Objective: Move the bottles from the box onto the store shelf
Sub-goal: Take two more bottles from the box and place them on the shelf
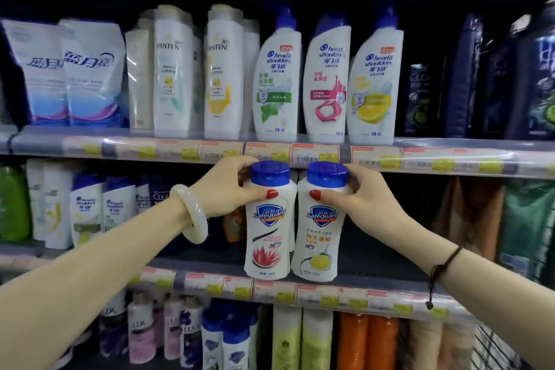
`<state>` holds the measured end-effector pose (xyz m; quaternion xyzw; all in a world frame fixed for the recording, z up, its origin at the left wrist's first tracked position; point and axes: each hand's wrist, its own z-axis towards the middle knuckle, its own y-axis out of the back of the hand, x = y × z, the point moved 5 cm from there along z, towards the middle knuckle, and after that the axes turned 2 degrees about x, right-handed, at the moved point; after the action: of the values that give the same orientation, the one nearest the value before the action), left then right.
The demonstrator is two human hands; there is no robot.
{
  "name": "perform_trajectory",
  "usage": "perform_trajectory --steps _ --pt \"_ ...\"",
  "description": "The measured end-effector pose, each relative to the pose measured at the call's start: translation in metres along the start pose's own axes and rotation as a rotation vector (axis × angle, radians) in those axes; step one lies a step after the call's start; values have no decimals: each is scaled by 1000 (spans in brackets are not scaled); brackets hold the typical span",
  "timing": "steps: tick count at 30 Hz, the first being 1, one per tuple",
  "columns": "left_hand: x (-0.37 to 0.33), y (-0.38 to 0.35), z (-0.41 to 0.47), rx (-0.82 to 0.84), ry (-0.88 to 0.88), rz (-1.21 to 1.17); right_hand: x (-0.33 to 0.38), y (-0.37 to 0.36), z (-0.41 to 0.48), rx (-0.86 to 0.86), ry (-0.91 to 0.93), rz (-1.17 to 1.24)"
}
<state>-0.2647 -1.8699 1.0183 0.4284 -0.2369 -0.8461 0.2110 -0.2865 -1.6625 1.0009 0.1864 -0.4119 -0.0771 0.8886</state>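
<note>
Two white Safeguard bottles with blue caps stand side by side at the front edge of the middle shelf. The left bottle has a red flower label; my left hand grips its neck just under the cap. The right bottle carries a lemon label, and my right hand holds its neck the same way. Both bottles are upright and touch each other. More white bottles show just behind them. The box is out of view.
The shelf above holds Head & Shoulders bottles, Pantene packs and refill pouches. Shampoo bottles fill the middle shelf at left; dark shelf floor lies to the right of the lemon bottle. Lux bottles stand below.
</note>
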Motion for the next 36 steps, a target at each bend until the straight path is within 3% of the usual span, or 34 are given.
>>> perform_trajectory --steps 12,27,36 --pt "14 -1 -1 -41 -14 -156 -10 -8 -4 -23 -109 137" --pt "73 -49 -23 -23 196 -523 -47 -25 -25 149 -233 252" --pt "65 -51 -17 -1 239 -570 -48 -22 -28 80 -219 234"
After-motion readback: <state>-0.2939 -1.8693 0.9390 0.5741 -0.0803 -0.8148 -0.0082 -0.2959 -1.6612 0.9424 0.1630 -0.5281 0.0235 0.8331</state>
